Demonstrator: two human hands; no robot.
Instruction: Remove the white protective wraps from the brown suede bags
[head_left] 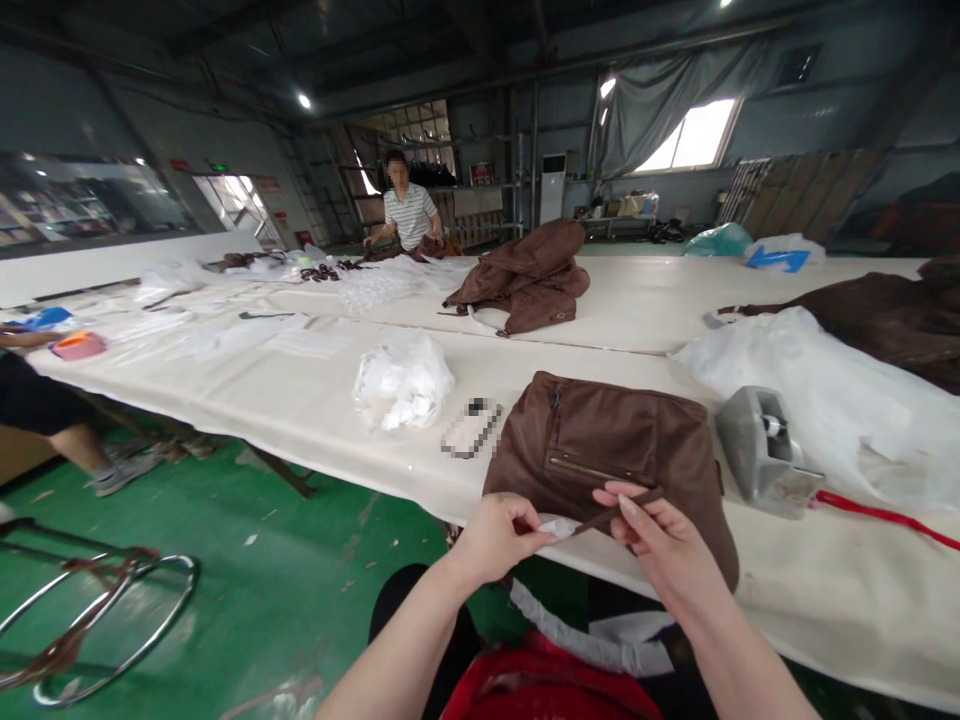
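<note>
A brown leather bag (607,430) with zips lies on the white-covered table, close in front of me. My left hand (499,535) pinches a piece of thin white wrapping (559,527) at the bag's near edge. Between the fingers of my right hand (649,525) is a narrow brown strap (600,519), whose left end meets the white wrapping. Below my hands, a strip wrapped in white material (592,640) hangs in a curve over my lap; what lies inside it is mostly covered.
A grey tape dispenser (761,450) and a red cord (885,510) sit right of the bag. Left of it are a blurred phone (472,428) and a clear bag of white scraps (403,385). More brown bags (529,280) lie behind. A person (411,210) stands across the table.
</note>
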